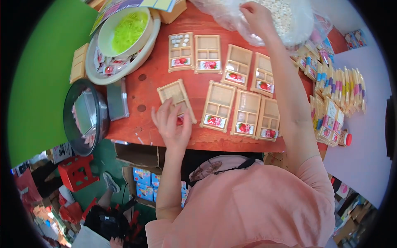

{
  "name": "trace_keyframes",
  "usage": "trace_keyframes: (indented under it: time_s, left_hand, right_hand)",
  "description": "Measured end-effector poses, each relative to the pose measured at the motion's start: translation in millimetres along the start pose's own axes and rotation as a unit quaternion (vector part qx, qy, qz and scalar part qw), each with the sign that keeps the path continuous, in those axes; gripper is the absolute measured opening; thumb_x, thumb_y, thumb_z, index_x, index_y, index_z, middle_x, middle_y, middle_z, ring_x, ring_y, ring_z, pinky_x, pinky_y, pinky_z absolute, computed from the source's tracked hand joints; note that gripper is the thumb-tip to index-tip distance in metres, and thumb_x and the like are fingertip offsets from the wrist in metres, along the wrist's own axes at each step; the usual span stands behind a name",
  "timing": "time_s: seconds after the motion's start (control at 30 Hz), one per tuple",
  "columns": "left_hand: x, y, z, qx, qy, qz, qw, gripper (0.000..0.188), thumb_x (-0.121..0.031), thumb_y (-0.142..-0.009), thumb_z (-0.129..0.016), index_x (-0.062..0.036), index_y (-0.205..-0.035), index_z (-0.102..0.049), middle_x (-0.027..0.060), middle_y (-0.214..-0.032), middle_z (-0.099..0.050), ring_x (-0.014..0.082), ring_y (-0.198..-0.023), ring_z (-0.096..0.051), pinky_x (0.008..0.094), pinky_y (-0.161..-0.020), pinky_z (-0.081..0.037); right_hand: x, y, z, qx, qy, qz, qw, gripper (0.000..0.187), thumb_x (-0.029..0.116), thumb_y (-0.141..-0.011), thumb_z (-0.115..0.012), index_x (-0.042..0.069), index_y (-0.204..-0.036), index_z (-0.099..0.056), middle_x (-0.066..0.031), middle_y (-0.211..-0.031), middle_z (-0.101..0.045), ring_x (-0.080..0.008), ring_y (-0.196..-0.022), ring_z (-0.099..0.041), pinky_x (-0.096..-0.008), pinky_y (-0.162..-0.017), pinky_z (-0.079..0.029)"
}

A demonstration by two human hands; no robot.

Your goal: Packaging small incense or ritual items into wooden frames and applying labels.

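a tan plastic tray (pixel 177 99) with small compartments lies tilted near the red table's front edge; a clear bag of white pieces (pixel 285 18) slumps at the back.

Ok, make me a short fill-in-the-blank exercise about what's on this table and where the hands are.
1. The right hand reaches into a clear plastic bag of small ____ pieces.
2. The left hand rests on a tan compartment tray lying on the ____ table.
3. The cream bowl near the table's far left corner holds shredded ____ strips.

Missing words: white; red; green
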State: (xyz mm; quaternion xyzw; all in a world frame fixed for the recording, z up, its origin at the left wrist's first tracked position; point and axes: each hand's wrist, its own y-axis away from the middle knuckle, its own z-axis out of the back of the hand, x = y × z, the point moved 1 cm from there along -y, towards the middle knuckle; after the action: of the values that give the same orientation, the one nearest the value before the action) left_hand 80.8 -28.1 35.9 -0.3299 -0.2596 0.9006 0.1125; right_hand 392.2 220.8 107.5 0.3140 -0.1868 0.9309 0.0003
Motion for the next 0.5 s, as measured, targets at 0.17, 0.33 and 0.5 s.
trace_keyframes:
  time_s: [0.17,0.33,0.5]
  left_hand:
    - [20.7,-38.4,-1.1,-0.011,0.017,0.037,0.999,0.018,-0.007,-0.082,-0.071,-0.003,-0.098,-0.068,0.0141,-0.117,-0.063,0.029,-0.109,-0.06,0.0439,-0.099,-0.042]
    - [53.2,-101.4,-26.7,0.012,0.101,0.098,0.99,0.019,-0.009,-0.083,-0.073,0.0018,-0.098,-0.068,0.0128,-0.108,-0.064,0.0214,-0.088,-0.063,0.0289,-0.075,-0.051]
    - [57.7,-125.2,-54.3,0.078,0.105,0.195,0.972,0.027,-0.018,-0.082,-0.077,0.0001,-0.1,-0.069,0.0057,-0.086,-0.065,0.0104,-0.07,-0.056,0.0253,-0.064,-0.048]
  right_hand:
    - [-85.1,10.8,32.9,0.125,0.136,-0.028,0.982,0.036,0.027,-0.083,-0.071,0.003,-0.11,-0.069,-0.017,-0.108,-0.07,-0.0279,-0.096,-0.068,-0.0372,-0.083,-0.053]
    - [-81.6,33.7,16.6,0.131,0.162,-0.048,0.977,0.036,0.026,-0.082,-0.073,0.004,-0.109,-0.068,-0.0208,-0.1,-0.068,-0.0319,-0.096,-0.067,-0.0391,-0.085,-0.051]
    - [-112.3,33.1,18.9,0.058,0.079,-0.008,0.995,0.027,0.02,-0.084,-0.069,0.003,-0.105,-0.066,-0.0151,-0.088,-0.068,-0.0257,-0.081,-0.066,-0.0365,-0.071,-0.051]
